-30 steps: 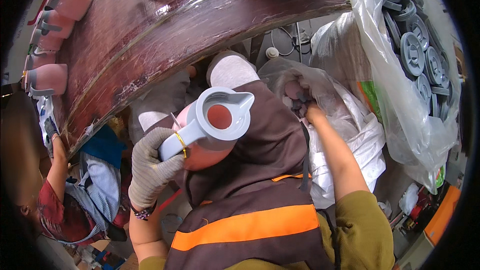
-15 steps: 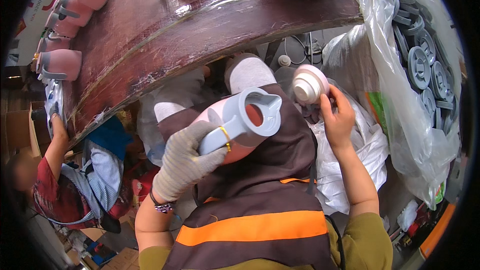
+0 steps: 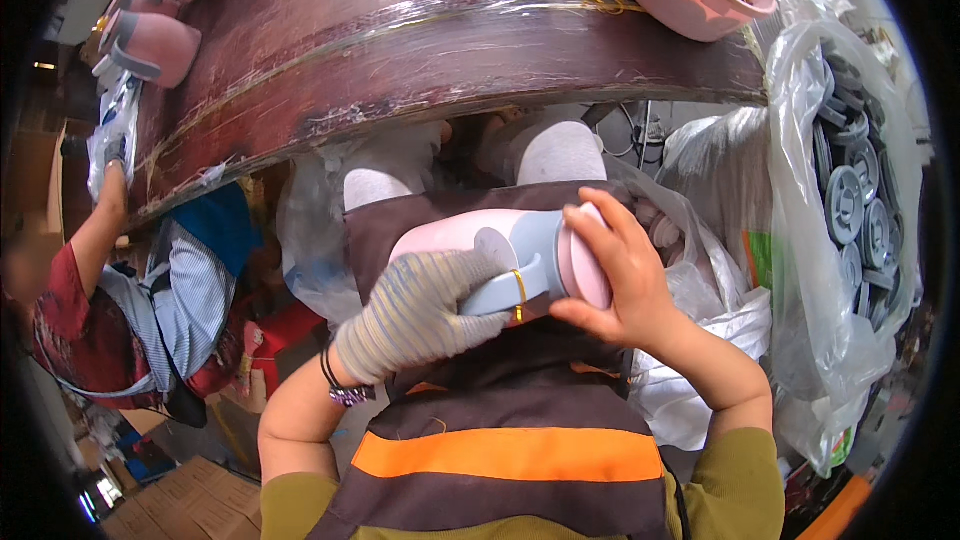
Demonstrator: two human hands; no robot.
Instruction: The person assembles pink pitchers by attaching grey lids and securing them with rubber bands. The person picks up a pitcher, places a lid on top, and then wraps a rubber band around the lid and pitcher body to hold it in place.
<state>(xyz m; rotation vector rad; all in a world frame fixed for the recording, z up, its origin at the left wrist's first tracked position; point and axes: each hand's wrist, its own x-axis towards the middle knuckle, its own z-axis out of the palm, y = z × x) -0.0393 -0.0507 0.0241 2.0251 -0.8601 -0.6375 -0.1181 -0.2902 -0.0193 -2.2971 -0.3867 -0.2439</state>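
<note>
Right hand (image 3: 632,280) swung inward | cups lid (image 3: 588,275) | left hand (image 3: 422,310) grips handle (image 3: 500,292)

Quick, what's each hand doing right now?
Left hand: closed, holding the jug by its handle.
Right hand: closed on the pink lid, at the jug's top.

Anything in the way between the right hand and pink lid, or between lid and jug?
Nothing visible is. The right hand grips the pink lid directly; the lid appears to meet the grey collar of the jug; the gloved left hand holds the handle.
</note>
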